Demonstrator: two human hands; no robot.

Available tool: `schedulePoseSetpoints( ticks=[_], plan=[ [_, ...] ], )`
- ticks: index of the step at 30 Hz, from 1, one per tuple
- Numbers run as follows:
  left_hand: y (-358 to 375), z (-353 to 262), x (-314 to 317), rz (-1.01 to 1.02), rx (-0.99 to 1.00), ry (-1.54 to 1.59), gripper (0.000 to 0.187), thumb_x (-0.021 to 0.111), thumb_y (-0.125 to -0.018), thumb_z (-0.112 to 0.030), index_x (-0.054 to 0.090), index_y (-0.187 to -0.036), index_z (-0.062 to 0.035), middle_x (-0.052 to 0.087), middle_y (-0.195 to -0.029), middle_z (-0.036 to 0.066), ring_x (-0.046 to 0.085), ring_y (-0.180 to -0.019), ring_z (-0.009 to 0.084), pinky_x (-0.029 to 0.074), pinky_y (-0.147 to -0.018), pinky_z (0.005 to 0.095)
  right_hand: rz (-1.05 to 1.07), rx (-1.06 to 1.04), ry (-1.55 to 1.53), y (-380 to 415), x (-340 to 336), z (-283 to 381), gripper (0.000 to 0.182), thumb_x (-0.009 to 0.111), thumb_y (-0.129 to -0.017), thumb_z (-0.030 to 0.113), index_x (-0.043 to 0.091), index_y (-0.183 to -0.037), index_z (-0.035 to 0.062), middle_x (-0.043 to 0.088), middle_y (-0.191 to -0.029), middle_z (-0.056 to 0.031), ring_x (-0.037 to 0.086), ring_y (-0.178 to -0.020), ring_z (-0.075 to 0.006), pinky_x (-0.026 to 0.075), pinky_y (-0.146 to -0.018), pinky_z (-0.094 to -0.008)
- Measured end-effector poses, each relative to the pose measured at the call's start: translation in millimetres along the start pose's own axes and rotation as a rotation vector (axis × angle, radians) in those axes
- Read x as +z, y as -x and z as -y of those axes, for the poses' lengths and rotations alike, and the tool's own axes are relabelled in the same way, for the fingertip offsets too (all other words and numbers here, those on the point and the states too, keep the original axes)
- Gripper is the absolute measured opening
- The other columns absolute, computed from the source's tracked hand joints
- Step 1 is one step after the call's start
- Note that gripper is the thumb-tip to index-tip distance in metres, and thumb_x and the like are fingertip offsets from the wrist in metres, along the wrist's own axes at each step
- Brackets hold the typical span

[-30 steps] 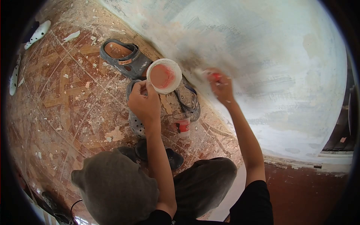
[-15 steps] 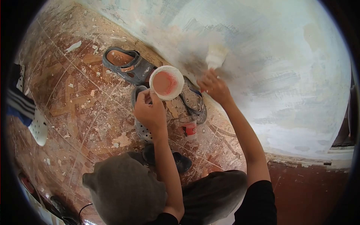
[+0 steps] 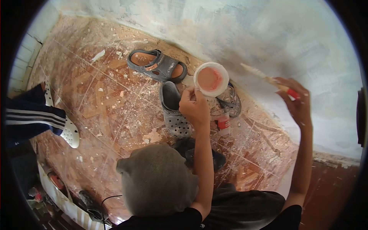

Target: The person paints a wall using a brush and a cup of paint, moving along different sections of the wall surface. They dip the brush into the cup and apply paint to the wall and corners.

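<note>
Right hand grasps brush, long axis slanting leftward from that grip, bristles wallward; cup lies left of it, rim pinched by left hand.

1 head-worn view, looking forward and steeply down at close range.

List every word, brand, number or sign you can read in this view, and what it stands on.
No text can be read for certain.
Orange strap label on the grey clog nearest the wall: marks too small and blurred.
Red label on the clear cup: too blurred.
White tub and brush: no legible lettering.
</note>
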State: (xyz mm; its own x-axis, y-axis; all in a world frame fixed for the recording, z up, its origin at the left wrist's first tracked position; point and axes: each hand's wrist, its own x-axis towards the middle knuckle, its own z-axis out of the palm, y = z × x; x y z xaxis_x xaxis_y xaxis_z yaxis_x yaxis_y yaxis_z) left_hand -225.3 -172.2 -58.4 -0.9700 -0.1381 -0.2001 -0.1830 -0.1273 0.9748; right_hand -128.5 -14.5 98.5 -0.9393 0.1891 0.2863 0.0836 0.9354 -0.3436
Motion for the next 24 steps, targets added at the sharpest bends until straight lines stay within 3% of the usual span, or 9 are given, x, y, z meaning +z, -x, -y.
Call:
schedulePoseSetpoints(
  ticks=[2, 4, 5, 7, 10, 13, 19, 22, 24],
  plan=[
    [9, 3, 5, 0.017, 0.046, -0.047, 0.012, 0.053, -0.077, -0.004, 0.059, -0.078, 0.0065, 0.061, -0.070, 0.009, 0.058, -0.063, 0.0103, 0.043, -0.057, 0.0212, -0.090, -0.041, -0.008, 14, -15, 4, 0.028, 0.066, -0.069, 0.012, 0.061, -0.096, 0.0062, 0.062, -0.085, -0.0058, 0.057, -0.066, -0.0131, 0.045, -0.054, -0.0231],
    [22, 7, 12, 0.049, 0.085, -0.085, 0.012, 0.053, -0.078, -0.004, 0.059, -0.078, 0.0065, 0.061, -0.070, 0.009, 0.058, -0.063, 0.0099, 0.043, -0.056, 0.0206, -0.264, 0.104, -0.453, 31, -21, 13, 0.027, 0.066, -0.069, 0.012, 0.061, -0.094, 0.0059, 0.063, -0.088, -0.0078, 0.060, -0.069, -0.0135, 0.047, -0.056, -0.0225],
    [27, 8, 15, 0.058, 0.098, -0.069, 0.012, 0.053, -0.078, -0.004, 0.059, -0.078, 0.0065, 0.061, -0.070, 0.009, 0.058, -0.062, 0.0098, 0.043, -0.056, 0.0206, -0.290, 0.118, -0.452, 39, -20, 12, 0.027, 0.066, -0.069, 0.012, 0.061, -0.094, 0.0059, 0.063, -0.088, -0.0078, 0.060, -0.069, -0.0135, 0.047, -0.056, -0.0225],
    [36, 8, 20, 0.090, 0.128, -0.059, 0.012, 0.053, -0.078, -0.004, 0.058, -0.078, 0.0065, 0.061, -0.070, 0.009, 0.058, -0.062, 0.0098, 0.043, -0.056, 0.0205, -0.095, -0.049, -0.358, 51, -14, 6, 0.024, 0.066, -0.069, 0.012, 0.062, -0.092, 0.0075, 0.063, -0.086, -0.0067, 0.059, -0.064, -0.0142, 0.047, -0.054, -0.0240],
    [47, 6, 25, 0.133, 0.202, -0.112, 0.012, 0.052, -0.078, -0.004, 0.058, -0.078, 0.0064, 0.061, -0.070, 0.009, 0.058, -0.063, 0.0100, 0.043, -0.055, 0.0205, 0.052, -0.041, -0.173, 59, -7, 12, 0.023, 0.065, -0.070, 0.015, 0.062, -0.092, 0.0095, 0.063, -0.085, -0.0052, 0.059, -0.062, -0.0151, 0.046, -0.052, -0.0241],
    [62, 2, 28, 0.187, 0.266, -0.121, 0.011, 0.053, -0.077, -0.004, 0.058, -0.078, 0.0049, 0.061, -0.070, 0.009, 0.059, -0.064, 0.0115, 0.043, -0.055, 0.0210, 0.060, -0.199, 0.051, 66, 7, 5, 0.023, 0.063, -0.071, 0.017, 0.062, -0.093, 0.0110, 0.062, -0.081, -0.0043, 0.058, -0.060, -0.0164, 0.045, -0.049, -0.0252],
    [93, 4, 43, 0.295, 0.493, -0.169, 0.010, 0.054, -0.074, -0.005, 0.058, -0.080, 0.0013, 0.061, -0.071, 0.010, 0.060, -0.065, 0.0192, 0.045, -0.047, 0.0277, -0.058, -0.183, 0.274, 74, 45, -12, 0.014, 0.058, -0.073, 0.016, 0.058, -0.087, 0.0110, 0.053, -0.064, -0.0020, 0.056, -0.061, -0.0179, 0.043, -0.048, -0.0303],
    [101, 4, 45, 0.309, 0.443, -0.151, 0.009, 0.053, -0.075, -0.004, 0.058, -0.077, 0.0029, 0.061, -0.069, 0.008, 0.059, -0.065, 0.0135, 0.044, -0.052, 0.0233, -0.145, -0.084, 0.086, 77, 54, -22, 0.021, 0.061, -0.074, 0.017, 0.060, -0.093, 0.0095, 0.059, -0.070, -0.0050, 0.055, -0.056, -0.0221, 0.044, -0.049, -0.0299],
    [102, 4, 43, 0.364, 0.367, -0.188, 0.009, 0.053, -0.075, -0.004, 0.058, -0.077, 0.0028, 0.060, -0.068, 0.008, 0.058, -0.062, 0.0128, 0.043, -0.052, 0.0226, -0.184, 0.235, -0.191, 78, 56, -26, 0.020, 0.057, -0.078, 0.019, 0.058, -0.075, -0.0003, 0.054, -0.055, -0.0086, 0.052, -0.048, -0.0195, 0.040, -0.046, -0.0315]
  ],
)
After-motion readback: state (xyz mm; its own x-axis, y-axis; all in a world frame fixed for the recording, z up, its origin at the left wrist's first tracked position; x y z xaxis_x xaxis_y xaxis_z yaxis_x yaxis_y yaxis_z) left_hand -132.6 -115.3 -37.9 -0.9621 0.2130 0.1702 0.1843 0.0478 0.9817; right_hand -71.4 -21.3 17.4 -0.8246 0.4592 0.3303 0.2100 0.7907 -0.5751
